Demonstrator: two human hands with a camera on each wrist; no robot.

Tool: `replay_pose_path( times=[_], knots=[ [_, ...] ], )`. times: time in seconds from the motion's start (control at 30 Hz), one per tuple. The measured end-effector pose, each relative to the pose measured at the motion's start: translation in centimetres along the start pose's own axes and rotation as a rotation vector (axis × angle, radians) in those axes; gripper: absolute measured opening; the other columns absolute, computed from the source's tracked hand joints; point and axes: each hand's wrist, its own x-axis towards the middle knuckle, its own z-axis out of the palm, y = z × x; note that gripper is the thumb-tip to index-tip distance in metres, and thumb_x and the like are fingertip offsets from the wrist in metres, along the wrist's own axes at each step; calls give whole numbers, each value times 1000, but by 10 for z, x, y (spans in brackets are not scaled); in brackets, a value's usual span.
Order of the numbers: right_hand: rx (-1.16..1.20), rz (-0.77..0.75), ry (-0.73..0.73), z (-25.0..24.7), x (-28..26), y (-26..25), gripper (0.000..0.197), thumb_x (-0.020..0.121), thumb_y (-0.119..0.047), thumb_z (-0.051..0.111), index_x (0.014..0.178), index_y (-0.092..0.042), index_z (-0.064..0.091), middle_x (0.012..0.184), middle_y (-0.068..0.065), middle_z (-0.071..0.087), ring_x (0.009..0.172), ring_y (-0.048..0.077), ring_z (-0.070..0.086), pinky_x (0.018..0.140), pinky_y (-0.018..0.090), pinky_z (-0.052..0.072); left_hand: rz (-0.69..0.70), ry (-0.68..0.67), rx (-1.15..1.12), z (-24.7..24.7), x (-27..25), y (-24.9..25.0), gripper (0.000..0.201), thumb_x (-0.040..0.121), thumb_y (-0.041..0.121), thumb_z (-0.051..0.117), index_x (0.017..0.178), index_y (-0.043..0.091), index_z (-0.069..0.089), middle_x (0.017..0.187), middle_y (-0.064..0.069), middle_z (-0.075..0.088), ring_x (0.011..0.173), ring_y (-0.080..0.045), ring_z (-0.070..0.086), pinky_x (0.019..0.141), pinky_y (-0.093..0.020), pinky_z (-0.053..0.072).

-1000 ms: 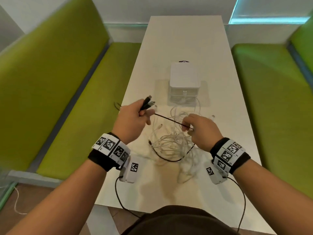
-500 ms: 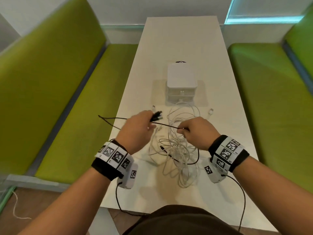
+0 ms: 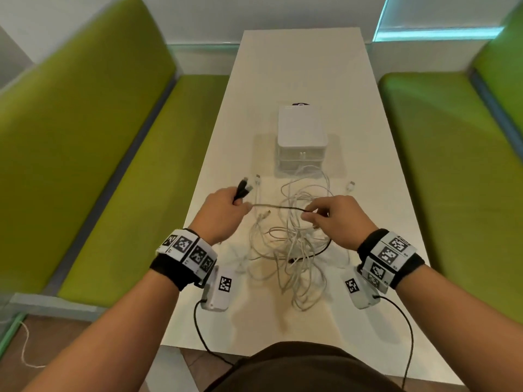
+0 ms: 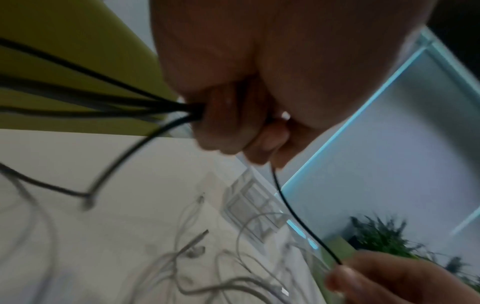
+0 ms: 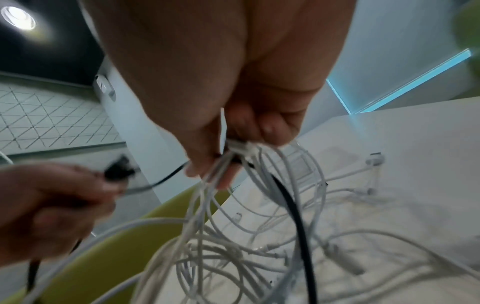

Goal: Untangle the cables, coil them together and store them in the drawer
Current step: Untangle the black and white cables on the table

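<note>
A tangle of white cables [image 3: 288, 247] lies on the white table [image 3: 379, 222], with a black cable [image 3: 278, 207] threaded through it. My left hand [image 3: 240, 202] grips folded loops of the black cable, whose plugs [image 3: 244, 187] stick out above the fist; the left wrist view shows the black cable [image 4: 145, 107] bunched in that hand. A taut stretch of it runs to my right hand [image 3: 311, 215], which pinches it. In the right wrist view several white cables [image 5: 249, 164] hang from the same pinch. The white drawer unit [image 3: 302, 137] stands behind the tangle, drawers closed.
Green benches [image 3: 93, 154] run along both sides of the table. A loose white plug [image 3: 351, 185] lies to the right of the tangle. A small dark object [image 3: 300, 104] sits behind the drawer unit. Wrist camera leads hang off the near table edge.
My left hand has turned, so the black plugs now point up and left. The black loop hanging to its left is out of sight. Both hands keep their hold.
</note>
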Motion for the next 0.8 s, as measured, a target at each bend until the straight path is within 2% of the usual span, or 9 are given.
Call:
replay_pose_path(
  times=[0.07, 0.13, 0.2, 0.3, 0.4, 0.53, 0.63, 0.7, 0.8],
  knots=[
    [-56, -11, 32, 1, 1, -1, 16, 90, -49, 69, 85, -35, 74, 63, -6, 67, 67, 13, 66, 63, 28, 48, -100, -82, 302, -1, 0, -5, 17, 93, 28, 57, 96, 12, 57, 80, -3, 69, 70, -21, 62, 58, -33, 46],
    [-235, -18, -28, 7, 2, -1, 20, 92, -54, 63, 89, -37, 73, 64, -9, 62, 68, 11, 60, 61, 29, 41, 2, 34, 500, 2, -2, -6, 12, 94, 26, 54, 96, 14, 53, 93, -6, 68, 80, -25, 62, 63, -32, 44],
    [-317, -74, -67, 11, 1, -5, 23, 93, -56, 60, 93, -37, 75, 68, -12, 62, 71, 10, 57, 63, 30, 40, 220, 102, 416, 11, -9, 1, 12, 94, 27, 58, 99, 17, 54, 91, 0, 64, 83, -24, 60, 69, -34, 45],
    [-141, -216, 28, 16, 0, -10, 23, 92, -58, 60, 97, -42, 75, 81, -14, 71, 77, 6, 61, 67, 32, 47, 357, -89, 350, 29, -18, 15, 19, 96, 36, 59, 89, 22, 48, 74, 9, 58, 67, -13, 55, 59, -30, 39],
    [-150, -242, 86, 15, 1, -10, 24, 91, -59, 60, 95, -39, 75, 84, -16, 72, 78, 5, 62, 67, 30, 47, 290, -75, 97, 36, -18, 15, 19, 95, 38, 63, 83, 26, 56, 57, 16, 55, 55, 0, 52, 58, -23, 39],
    [-402, -39, -55, 14, 3, 9, 30, 98, -47, 56, 81, -22, 61, 73, -4, 65, 73, 22, 60, 60, 32, 43, 188, 69, -169, 10, -11, 13, 28, 91, 29, 71, 70, 24, 53, 51, 14, 35, 47, -5, 36, 57, -29, 37],
    [-227, -2, -51, 14, 3, 15, 25, 100, -39, 53, 82, -23, 57, 74, -1, 68, 74, 26, 63, 70, 40, 53, 170, 76, -73, -13, -5, 3, 21, 92, 31, 70, 78, 23, 57, 54, 7, 50, 52, -4, 43, 60, -30, 41],
    [-164, -22, -5, 11, 2, 9, 24, 100, -46, 52, 84, -29, 57, 70, -4, 67, 71, 21, 64, 69, 39, 53, 109, 26, 55, -19, -3, -9, 27, 91, 35, 68, 84, 12, 57, 64, 5, 61, 61, -12, 54, 65, -37, 50],
    [-418, -4, 65, 3, 2, 4, 55, 90, -77, 43, 70, -27, 55, 60, -5, 60, 60, 14, 58, 55, 30, 41, -6, -117, -120, -21, -11, -26, 45, 88, 32, 73, 67, 18, 35, 55, 7, 38, 53, -16, 37, 52, -32, 34]
  ],
)
